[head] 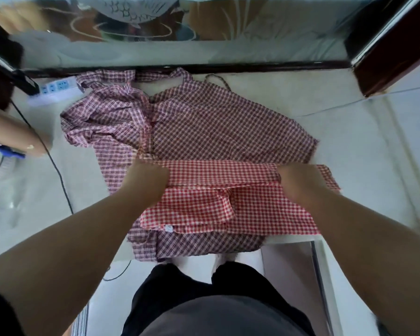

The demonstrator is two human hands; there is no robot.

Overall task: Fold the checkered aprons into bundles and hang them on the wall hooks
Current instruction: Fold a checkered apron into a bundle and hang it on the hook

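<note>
Seen from above, a red-and-white checkered apron (228,204) lies part-folded on a white worktop (349,141). The left hand (147,181) has its grip curled round the left end of the apron's far edge, and the right hand (298,183) round the right end. The fold stretches between them. Beneath this apron spreads a maroon checkered apron (216,122), with a crumpled pink plaid apron (102,117) beyond its far left corner.

Three aprons (228,207) (218,122) (107,117), two hands (147,183) (298,184), one power strip (57,89)
</note>
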